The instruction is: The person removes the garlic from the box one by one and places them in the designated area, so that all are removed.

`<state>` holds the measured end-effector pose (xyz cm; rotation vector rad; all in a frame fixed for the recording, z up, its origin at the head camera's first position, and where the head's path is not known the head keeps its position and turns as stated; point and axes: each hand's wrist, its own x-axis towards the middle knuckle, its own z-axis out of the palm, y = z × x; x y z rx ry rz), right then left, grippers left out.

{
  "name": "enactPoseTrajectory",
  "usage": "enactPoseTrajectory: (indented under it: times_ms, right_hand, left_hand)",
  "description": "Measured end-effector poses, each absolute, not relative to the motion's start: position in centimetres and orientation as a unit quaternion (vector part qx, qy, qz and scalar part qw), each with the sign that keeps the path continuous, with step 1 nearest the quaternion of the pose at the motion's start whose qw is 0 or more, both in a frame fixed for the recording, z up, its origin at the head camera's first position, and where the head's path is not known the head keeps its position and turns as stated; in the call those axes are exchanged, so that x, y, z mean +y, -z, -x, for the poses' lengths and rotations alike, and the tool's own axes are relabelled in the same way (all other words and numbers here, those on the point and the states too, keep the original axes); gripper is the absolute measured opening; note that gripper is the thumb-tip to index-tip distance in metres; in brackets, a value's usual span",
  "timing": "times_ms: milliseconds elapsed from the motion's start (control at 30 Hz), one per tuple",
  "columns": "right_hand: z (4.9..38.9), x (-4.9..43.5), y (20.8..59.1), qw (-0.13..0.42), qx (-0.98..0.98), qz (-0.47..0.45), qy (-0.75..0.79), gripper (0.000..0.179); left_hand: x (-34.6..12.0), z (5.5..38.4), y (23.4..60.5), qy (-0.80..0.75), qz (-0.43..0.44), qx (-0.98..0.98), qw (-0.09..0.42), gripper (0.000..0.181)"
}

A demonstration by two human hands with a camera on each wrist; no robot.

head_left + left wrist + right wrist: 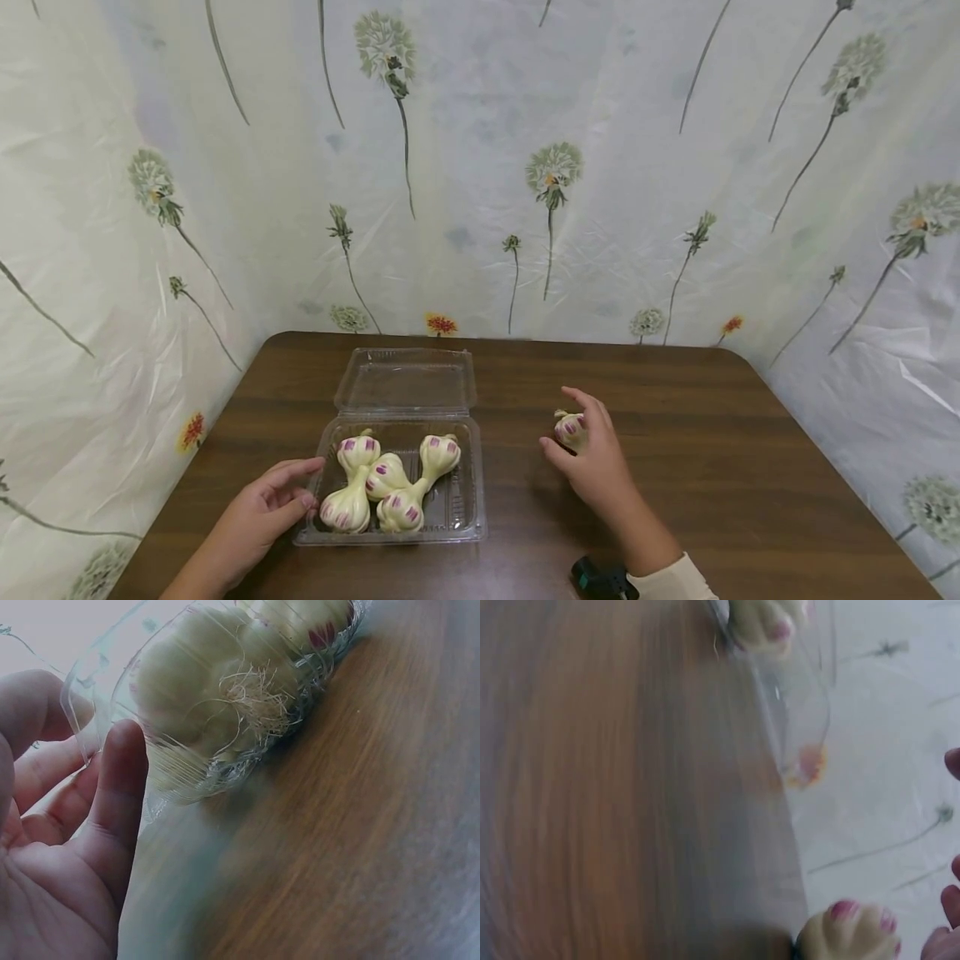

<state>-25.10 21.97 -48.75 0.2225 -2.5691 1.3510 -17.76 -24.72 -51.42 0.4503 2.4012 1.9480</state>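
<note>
Pinching a clear clamshell (474,492) with the left hand (258,515), right hand (597,460) beside a garlic bulb (568,429), grip released.

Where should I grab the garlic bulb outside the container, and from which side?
I'd grip the garlic bulb around its plump middle, coming from the right, where the right hand is. The rounded body should suit opposed thumb and fingers; the small stem, on its far left, offers less hold.

You're in a curtained-off table nook, room type unclear: glossy white dandelion-printed sheeting (465,167) hangs left, right and far around your dark-brown, wood-grained table (697,425).
</note>
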Motion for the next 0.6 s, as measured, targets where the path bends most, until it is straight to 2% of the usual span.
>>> enactPoseTrajectory:
  times_ms: [200, 433, 600]
  right_hand:
    - [24.0, 20.6, 48.1, 0.111, -0.873, -0.117, -0.46, 0.072]
    - [22.8, 18.3, 47.5, 0.057, -0.821, -0.145, -0.549, 0.07]
    - [21.8, 16.6, 46.8, 0.037, -0.812, -0.162, -0.56, 0.065]
  left_hand:
    - [-24.7, 17.8, 51.4, -0.621, -0.144, 0.77, 0.007, 0.047]
    - [-24.7, 17.7, 51.3, -0.62, -0.149, 0.77, 0.005, 0.047]
    - [-24.7, 17.7, 51.3, -0.621, -0.144, 0.77, 0.006, 0.047]
